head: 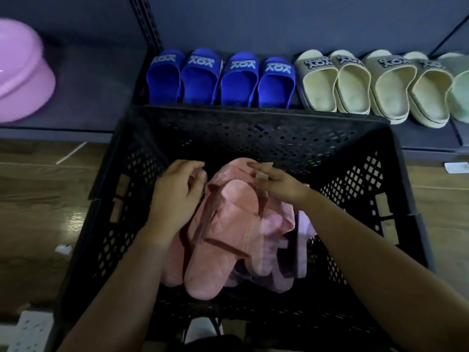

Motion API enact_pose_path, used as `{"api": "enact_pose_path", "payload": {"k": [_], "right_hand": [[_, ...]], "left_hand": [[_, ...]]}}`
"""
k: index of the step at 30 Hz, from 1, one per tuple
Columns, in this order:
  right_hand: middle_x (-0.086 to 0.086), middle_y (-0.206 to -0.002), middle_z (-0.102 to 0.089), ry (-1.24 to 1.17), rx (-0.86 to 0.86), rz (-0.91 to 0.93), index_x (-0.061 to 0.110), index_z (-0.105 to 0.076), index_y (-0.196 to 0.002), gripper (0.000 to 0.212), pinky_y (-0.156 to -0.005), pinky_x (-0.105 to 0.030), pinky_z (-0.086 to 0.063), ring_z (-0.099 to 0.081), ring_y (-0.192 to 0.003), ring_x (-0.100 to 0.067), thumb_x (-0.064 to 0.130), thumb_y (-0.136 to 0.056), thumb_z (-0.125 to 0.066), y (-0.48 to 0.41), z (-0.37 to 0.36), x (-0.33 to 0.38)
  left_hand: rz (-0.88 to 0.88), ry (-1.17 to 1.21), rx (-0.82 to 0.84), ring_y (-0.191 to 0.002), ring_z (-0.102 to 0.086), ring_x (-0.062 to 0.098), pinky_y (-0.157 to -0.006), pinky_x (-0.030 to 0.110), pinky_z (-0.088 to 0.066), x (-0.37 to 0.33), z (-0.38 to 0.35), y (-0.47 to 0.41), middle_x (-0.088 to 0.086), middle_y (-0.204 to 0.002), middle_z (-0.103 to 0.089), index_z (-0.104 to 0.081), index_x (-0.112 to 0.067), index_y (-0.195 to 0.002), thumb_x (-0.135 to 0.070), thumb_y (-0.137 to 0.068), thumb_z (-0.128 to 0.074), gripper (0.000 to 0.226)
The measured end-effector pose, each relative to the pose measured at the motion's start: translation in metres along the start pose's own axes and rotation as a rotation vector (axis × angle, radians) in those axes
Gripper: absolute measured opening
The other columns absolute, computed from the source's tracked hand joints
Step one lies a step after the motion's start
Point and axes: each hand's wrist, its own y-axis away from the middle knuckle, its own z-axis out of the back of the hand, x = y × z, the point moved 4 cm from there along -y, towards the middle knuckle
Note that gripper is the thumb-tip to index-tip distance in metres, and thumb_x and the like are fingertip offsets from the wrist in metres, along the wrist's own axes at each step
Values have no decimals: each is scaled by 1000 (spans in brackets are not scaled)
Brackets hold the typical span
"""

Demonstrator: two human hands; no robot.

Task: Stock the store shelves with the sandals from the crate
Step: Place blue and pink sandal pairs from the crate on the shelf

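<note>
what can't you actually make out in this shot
Head view only:
- Pink sandals in the crate: count unclear, because they overlap in a pile.
- Left hand: its own back hides whether the fingers grip anything.
- Small tag pinched by the right hand: print too small to read.
- Green sandal: cut off by the right edge.
- Pink basin: blurred and cut off by the left edge.

— What couldn't you read?
— The tag (262, 176) pinched in the right fingers (256, 169) was too blurred for me. Below those fingers, the pink sandals (223, 237) hid most of the lilac sandals (284, 283).
— Anything cropped?
— Far right of them, the mint sandal (459, 90) ran off frame.
</note>
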Motion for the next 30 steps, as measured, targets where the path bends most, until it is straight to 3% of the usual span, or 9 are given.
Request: {"api": "enact_pose_path", "payload": {"k": [2,4,6,9,12,16,20,26,30], "right_hand": [[0,-115,-56,20,17,-17,15,-52,-134,37,-79,-8,-47,-54,-106,-11,7,-97,-50,3,-1,4],[-2,-97,-61,54,3,-16,17,-57,-122,28,-78,-19,-47,-57,-91,-14,9,-96,-52,7,0,7],[-2,-104,-61,83,-23,-4,16,-58,-121,27,-87,-26,-44,-56,-92,-12,10,-95,-55,12,3,9],[-1,-122,-57,200,-61,77,10,-58,-126,34,-95,-19,-42,-53,-109,-10,10,-92,-60,23,14,22],[4,-116,-60,249,-141,150,13,-63,-120,30,-82,-8,-44,-56,-105,-7,12,-89,-65,34,29,38],[5,-107,-66,235,-261,202,23,-69,-105,22,-83,-19,-48,-62,-97,-10,13,-85,-70,48,52,50],[9,-98,-67,165,-274,172,25,-69,-97,23,-75,-26,-52,-62,-83,-12,6,-84,-69,61,66,47],[3,-107,-66,215,-405,147,26,-69,-103,25,-86,-35,-52,-63,-91,-13,15,-81,-74,79,90,19],[3,-101,-65,160,-421,127,22,-68,-106,26,-87,-39,-51,-61,-87,-11,15,-82,-74,83,93,0]], "left_hand": [[-18,-1,0,-96,-62,18,-85,29,-49,-3,5,8,4,-110,-63,-65,-12,-113,-26,-92,-51,28],[-17,-8,-11,-94,-62,18,-83,28,-49,-1,12,15,4,-107,-64,-66,-13,-110,-27,-91,-51,28],[6,-7,-12,-94,-62,18,-83,25,-46,4,17,20,5,-108,-64,-66,-13,-111,-22,-93,-54,24],[48,-1,-17,-95,-60,17,-83,20,-41,11,25,23,7,-110,-63,-65,-12,-114,-20,-94,-54,24],[102,30,-33,-92,-55,8,-81,15,-37,16,34,22,6,-114,-63,-64,-14,-116,-22,-95,-51,26],[153,64,-62,-89,-51,3,-78,11,-34,20,39,24,4,-116,-61,-63,-16,-118,-24,-96,-50,26],[200,74,-41,-89,-54,6,-76,12,-35,26,40,25,4,-110,-65,-64,-15,-116,-21,-96,-51,25],[326,166,74,-95,-57,9,-82,19,-40,35,30,14,-5,-104,-63,-66,-18,-111,-23,-95,-52,22],[533,293,172,-96,-61,16,-86,29,-49,45,1,-10,-1,-104,-66,-63,-28,-102,-26,-92,-52,15]]}}
